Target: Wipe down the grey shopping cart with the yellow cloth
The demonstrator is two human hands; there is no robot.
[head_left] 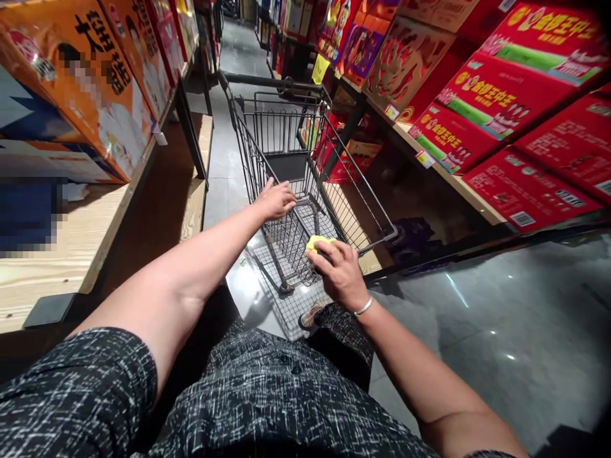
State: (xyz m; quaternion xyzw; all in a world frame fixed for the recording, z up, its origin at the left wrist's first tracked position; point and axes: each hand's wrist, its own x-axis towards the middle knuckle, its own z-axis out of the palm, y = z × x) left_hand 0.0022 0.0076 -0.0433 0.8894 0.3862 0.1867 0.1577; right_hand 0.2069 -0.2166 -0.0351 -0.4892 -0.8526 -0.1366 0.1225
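Our right hand [337, 270] grasps a small yellow cloth [317, 242] at the black wire shopping cart's [286, 165] near right corner. Our left hand [277, 198] rests flat, ungripping, on its left rim. Wiping seems barely begun.

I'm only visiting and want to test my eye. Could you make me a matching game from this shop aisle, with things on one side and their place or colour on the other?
Things:
1. left hand
2. right hand
3. small yellow item
4. boxes on the right shelf

Place, colour or state:
a. red
b. resting on the side rim of the shopping cart
c. its wrist wears a silver bracelet
d. held under fingers at the near end of the cart

Pairs: 1-b, 2-c, 3-d, 4-a.
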